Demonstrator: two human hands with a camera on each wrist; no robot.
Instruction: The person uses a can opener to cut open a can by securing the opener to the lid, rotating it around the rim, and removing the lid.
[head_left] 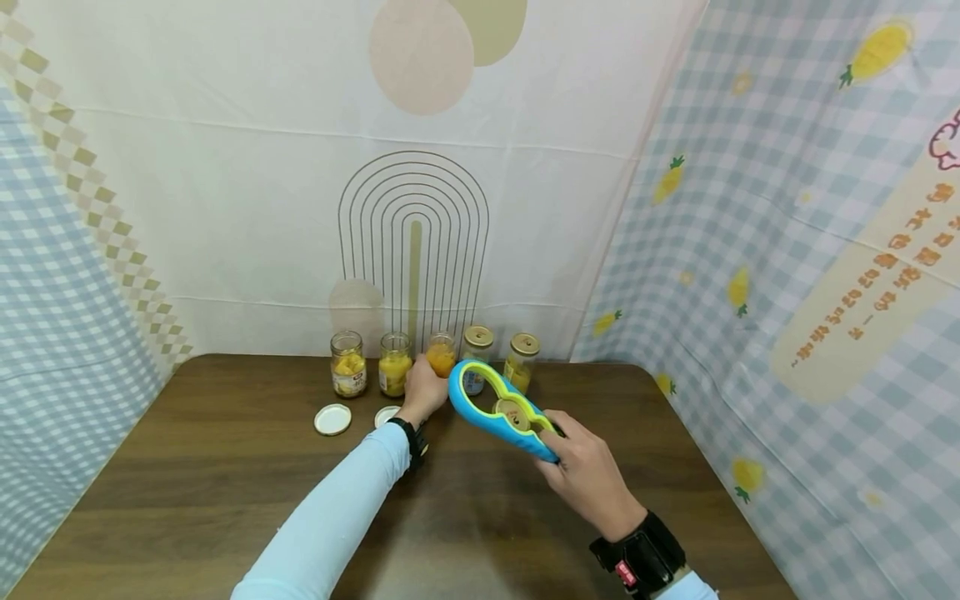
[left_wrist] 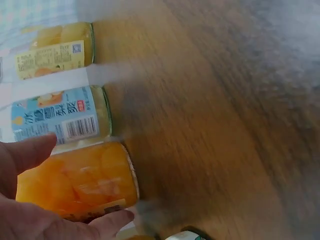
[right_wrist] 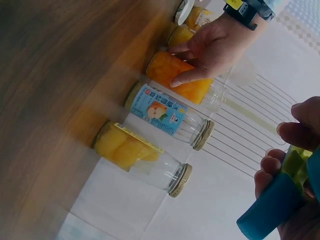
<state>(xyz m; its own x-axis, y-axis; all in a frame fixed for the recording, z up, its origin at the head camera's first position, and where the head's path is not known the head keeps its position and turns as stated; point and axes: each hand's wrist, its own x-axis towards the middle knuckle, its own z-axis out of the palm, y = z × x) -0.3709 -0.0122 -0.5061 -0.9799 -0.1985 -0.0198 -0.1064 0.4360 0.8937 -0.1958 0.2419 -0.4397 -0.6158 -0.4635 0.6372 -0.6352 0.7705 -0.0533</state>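
My left hand (head_left: 424,392) grips a glass jar of orange fruit (head_left: 441,352), which stands without a lid in the middle of the row. In the left wrist view the thumb and a finger lie on either side of this jar (left_wrist: 85,180). My right hand (head_left: 588,471) holds a blue and green jar opener (head_left: 480,408) in the air, to the right of the left hand. A gold lid (head_left: 513,413) shows within the opener's loop. Two jars with gold lids stand to the right: a blue-labelled jar (right_wrist: 159,111) and a jar of yellow fruit (right_wrist: 135,150).
Two lidless jars of yellow fruit, one at the far left (head_left: 348,367) and another beside it (head_left: 393,367), stand along the table's back edge. A white lid (head_left: 332,419) lies before them, and a second white lid (head_left: 386,415) is partly hidden by my left wrist. Patterned cloth (head_left: 247,208) hangs behind.
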